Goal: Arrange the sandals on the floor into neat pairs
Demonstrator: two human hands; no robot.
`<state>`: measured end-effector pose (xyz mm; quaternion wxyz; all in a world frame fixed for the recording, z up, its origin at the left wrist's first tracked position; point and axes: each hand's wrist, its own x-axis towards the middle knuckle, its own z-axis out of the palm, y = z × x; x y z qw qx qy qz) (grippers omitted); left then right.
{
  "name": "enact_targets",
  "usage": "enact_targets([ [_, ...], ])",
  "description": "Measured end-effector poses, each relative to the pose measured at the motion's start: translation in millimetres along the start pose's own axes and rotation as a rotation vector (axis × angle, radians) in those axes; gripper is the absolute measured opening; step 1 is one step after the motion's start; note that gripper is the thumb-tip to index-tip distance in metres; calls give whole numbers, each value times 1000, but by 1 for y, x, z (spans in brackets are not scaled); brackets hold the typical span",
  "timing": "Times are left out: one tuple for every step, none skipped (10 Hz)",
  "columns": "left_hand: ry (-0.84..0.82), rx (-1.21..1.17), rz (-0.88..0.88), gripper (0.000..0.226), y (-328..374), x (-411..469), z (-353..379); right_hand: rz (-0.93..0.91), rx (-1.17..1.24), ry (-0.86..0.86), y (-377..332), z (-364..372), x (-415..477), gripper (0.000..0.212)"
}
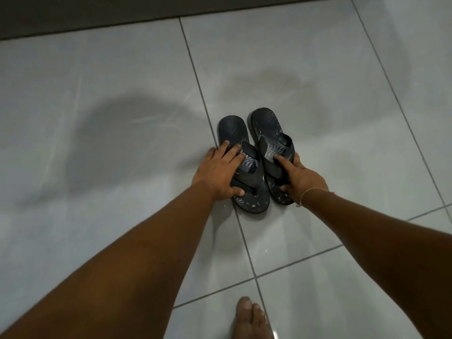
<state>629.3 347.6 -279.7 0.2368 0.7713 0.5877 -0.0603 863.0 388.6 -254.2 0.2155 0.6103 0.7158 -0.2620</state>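
Two dark flip-flop sandals lie side by side on the pale tiled floor, heels pointing away from me. My left hand (217, 172) grips the left sandal (233, 128) across its strap, thumb at the near side. My right hand (302, 178) holds the right sandal (265, 123) by its strap and outer edge. The two sandals almost touch along their inner edges, and the right one sits slightly further from me. Both soles rest flat on the floor.
Glossy grey floor tiles (97, 94) stretch all round, with dark grout lines. A dark strip (97, 13) runs along the far edge of the floor. My bare foot (249, 319) stands at the bottom of the view. My shadow falls on the tiles to the left.
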Motion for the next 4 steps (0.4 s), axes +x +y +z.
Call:
enact_targets([
  [5,11,-1,106,-2,-2,2,-11,-28,-11,-6,-3,3,91],
  [12,21,4,105,1,-5,-2,-6,-95,-34,-11,-3,-1,94],
  [127,-30,-76,96,3,-15,-18,60,-164,14,-20,-5,-16,105],
  [176,-243,-194,87,3,-60,-38,109,-95,65,-37,-8,-59,111],
])
